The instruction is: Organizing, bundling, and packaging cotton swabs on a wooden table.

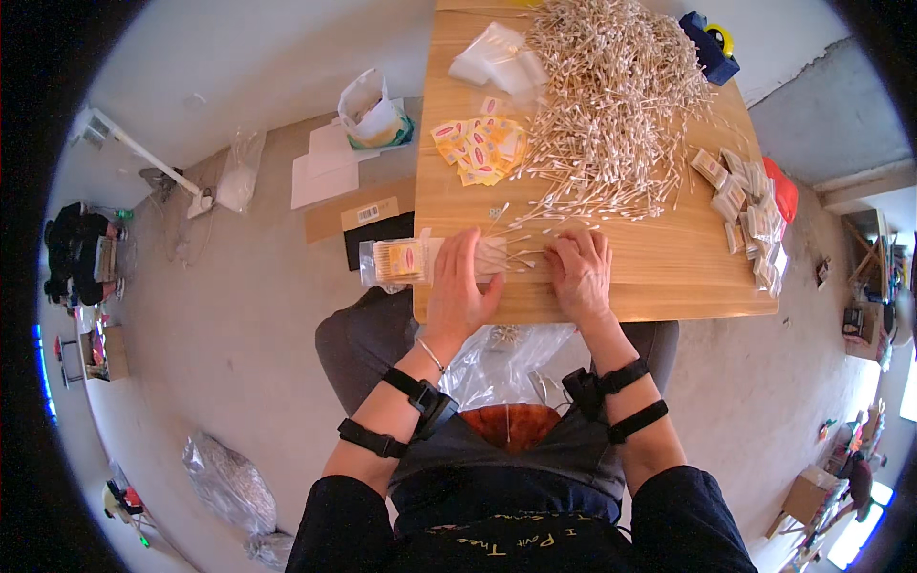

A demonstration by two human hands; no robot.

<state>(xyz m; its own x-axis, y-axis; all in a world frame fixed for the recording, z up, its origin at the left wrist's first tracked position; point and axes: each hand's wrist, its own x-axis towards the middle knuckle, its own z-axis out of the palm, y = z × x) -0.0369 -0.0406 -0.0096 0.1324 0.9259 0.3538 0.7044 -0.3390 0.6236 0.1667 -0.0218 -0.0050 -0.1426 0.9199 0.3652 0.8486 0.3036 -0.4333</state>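
Note:
My left hand (459,289) cups a small loose bunch of cotton swabs (492,254) at the table's near left, its thumb on the near side and fingers on the far side. White tips fan out to the right of it. Just left of this hand, a filled packet of cotton swabs (399,261) in clear plastic, with a yellow label card, juts past the table edge. My right hand (581,272) rests on the wood with bent, closed fingers beside the swab tips; what its fingertips hold is hidden. Beyond both hands spreads a large heap of cotton swabs (616,100).
Yellow label cards (480,150) and clear bags (499,59) lie left of the heap. Filled packets (750,205) pile up at the table's right edge, by something red (782,189). A dark blue holder (712,53) stands at the far right. Clear plastic (511,361) covers my lap.

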